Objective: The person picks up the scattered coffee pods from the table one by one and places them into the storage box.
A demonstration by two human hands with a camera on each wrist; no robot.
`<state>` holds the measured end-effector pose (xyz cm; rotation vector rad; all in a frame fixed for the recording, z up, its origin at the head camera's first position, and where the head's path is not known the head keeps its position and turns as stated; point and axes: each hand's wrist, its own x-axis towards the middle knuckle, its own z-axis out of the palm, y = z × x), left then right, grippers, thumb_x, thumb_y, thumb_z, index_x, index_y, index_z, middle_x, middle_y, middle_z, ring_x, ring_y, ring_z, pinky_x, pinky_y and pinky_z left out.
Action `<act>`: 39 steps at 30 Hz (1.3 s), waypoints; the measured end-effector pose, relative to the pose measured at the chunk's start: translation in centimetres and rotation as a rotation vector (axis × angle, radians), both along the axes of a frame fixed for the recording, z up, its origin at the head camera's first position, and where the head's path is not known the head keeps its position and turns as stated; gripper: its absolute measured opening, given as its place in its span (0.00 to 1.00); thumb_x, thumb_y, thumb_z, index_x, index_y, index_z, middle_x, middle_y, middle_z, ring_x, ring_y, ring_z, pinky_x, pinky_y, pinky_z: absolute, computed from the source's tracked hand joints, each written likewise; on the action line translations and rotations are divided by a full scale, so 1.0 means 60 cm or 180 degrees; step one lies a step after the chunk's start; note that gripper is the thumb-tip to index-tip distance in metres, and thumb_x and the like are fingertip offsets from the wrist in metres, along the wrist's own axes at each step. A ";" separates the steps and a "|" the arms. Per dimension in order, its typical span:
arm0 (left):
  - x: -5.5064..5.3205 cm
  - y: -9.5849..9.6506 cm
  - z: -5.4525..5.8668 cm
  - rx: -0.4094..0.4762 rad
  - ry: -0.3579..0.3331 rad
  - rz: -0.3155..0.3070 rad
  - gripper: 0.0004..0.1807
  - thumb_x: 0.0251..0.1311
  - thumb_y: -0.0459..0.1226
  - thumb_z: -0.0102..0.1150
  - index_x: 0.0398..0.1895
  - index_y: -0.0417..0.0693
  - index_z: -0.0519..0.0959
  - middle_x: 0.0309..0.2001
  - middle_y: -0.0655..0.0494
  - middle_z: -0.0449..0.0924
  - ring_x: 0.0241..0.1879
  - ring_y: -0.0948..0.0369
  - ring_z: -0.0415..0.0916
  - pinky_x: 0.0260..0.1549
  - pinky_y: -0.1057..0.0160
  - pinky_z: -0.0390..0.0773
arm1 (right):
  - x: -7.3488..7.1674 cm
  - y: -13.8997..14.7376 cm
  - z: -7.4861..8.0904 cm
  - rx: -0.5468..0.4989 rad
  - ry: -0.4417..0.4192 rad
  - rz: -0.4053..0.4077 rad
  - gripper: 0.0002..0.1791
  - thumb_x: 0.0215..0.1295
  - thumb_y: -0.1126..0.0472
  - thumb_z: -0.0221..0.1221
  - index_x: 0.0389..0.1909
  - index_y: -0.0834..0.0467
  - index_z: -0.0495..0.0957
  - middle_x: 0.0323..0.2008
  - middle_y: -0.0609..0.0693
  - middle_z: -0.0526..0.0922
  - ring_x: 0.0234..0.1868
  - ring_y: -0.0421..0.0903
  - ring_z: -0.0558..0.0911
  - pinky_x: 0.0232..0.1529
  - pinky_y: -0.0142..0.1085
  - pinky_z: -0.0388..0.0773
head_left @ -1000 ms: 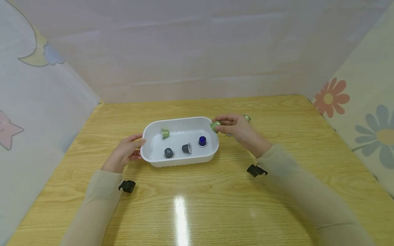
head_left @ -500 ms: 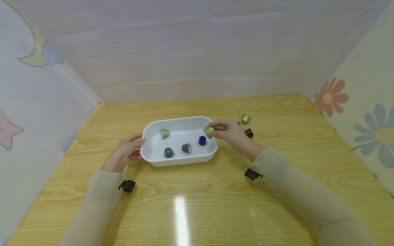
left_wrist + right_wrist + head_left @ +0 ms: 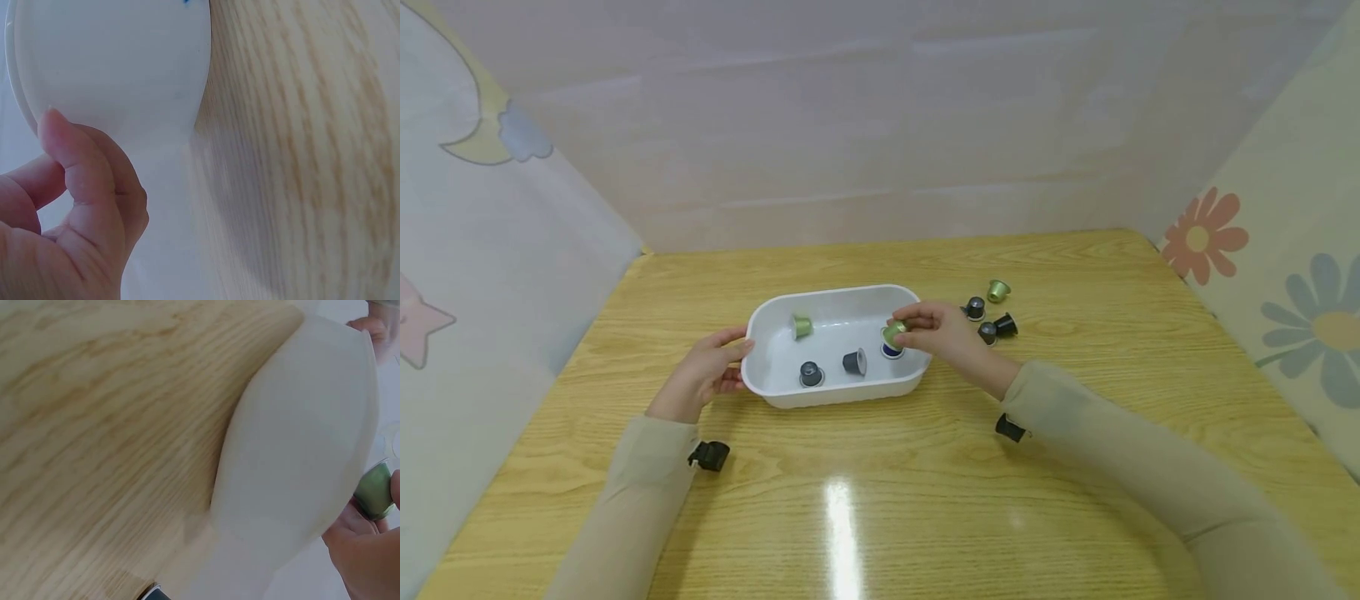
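Observation:
A white oblong tray (image 3: pixel 835 398) with rounded corners stands on the wooden table. My left hand (image 3: pixel 703 371) grips its left end, thumb over the rim and the other fingers against the outer wall. Between thumb and fingertips, my right hand (image 3: pixel 943 335) pinches a green coffee capsule (image 3: pixel 894 334) over the tray's right end. That capsule partly covers a blue capsule (image 3: pixel 892 351) in the tray. Also inside lie another green capsule (image 3: pixel 802 326), a dark grey capsule (image 3: pixel 811 373) standing on its rim, and a grey capsule (image 3: pixel 854 362) on its side.
Right of the tray, several capsules lie on the table: a green capsule (image 3: pixel 998 291) at the back, a black capsule (image 3: pixel 1006 325) and dark grey capsules (image 3: pixel 975 308) nearer the right hand. A pale fabric wall (image 3: pixel 880 167) rises behind the table.
My right hand has moved left with the green capsule, from the tray's right rim to above the blue capsule. Dark capsules on the table came into sight behind it. The left hand stayed put.

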<state>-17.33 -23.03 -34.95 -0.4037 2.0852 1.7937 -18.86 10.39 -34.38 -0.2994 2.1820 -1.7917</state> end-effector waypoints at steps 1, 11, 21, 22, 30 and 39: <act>0.000 0.000 0.000 0.0009 0.0001 0.0002 0.30 0.74 0.37 0.47 0.75 0.39 0.53 0.28 0.56 0.73 0.18 0.66 0.72 0.18 0.71 0.78 | 0.000 -0.001 -0.001 -0.0008 0.0008 0.0020 0.20 0.62 0.71 0.63 0.56 0.70 0.74 0.55 0.61 0.79 0.54 0.50 0.79 0.53 0.36 0.77; 0.002 0.001 0.001 -0.0003 -0.0009 0.0007 0.31 0.74 0.37 0.47 0.75 0.40 0.53 0.29 0.55 0.74 0.19 0.65 0.74 0.19 0.71 0.78 | 0.004 -0.009 -0.007 0.0026 0.0151 0.0206 0.21 0.62 0.72 0.63 0.56 0.71 0.74 0.56 0.64 0.77 0.58 0.55 0.77 0.53 0.35 0.77; 0.003 0.000 0.003 -0.0022 -0.0022 -0.0016 0.31 0.74 0.38 0.47 0.75 0.40 0.53 0.29 0.55 0.74 0.19 0.65 0.73 0.19 0.70 0.78 | 0.009 0.017 0.002 0.0008 0.0399 0.0077 0.17 0.65 0.71 0.60 0.55 0.70 0.76 0.57 0.65 0.77 0.59 0.57 0.76 0.55 0.36 0.75; 0.004 0.000 0.003 -0.0026 -0.0023 -0.0018 0.30 0.74 0.38 0.47 0.75 0.40 0.53 0.29 0.55 0.74 0.19 0.65 0.73 0.19 0.70 0.78 | 0.010 0.023 0.004 0.0016 0.0428 0.0055 0.18 0.65 0.71 0.60 0.55 0.70 0.76 0.57 0.65 0.77 0.59 0.56 0.76 0.55 0.36 0.75; 0.002 0.000 0.002 -0.0022 -0.0029 -0.0007 0.30 0.74 0.38 0.47 0.75 0.41 0.53 0.29 0.55 0.74 0.18 0.65 0.73 0.19 0.70 0.78 | 0.010 0.087 0.005 0.0045 0.0466 -0.0202 0.19 0.66 0.71 0.59 0.57 0.71 0.74 0.57 0.65 0.76 0.54 0.50 0.80 0.52 0.36 0.78; 0.004 0.001 0.001 -0.0043 -0.0018 -0.0003 0.31 0.74 0.37 0.47 0.75 0.40 0.52 0.28 0.56 0.73 0.18 0.66 0.73 0.19 0.71 0.78 | 0.012 0.158 -0.004 0.0424 0.0614 -0.0407 0.21 0.68 0.66 0.60 0.60 0.69 0.73 0.60 0.65 0.73 0.57 0.50 0.78 0.48 0.25 0.76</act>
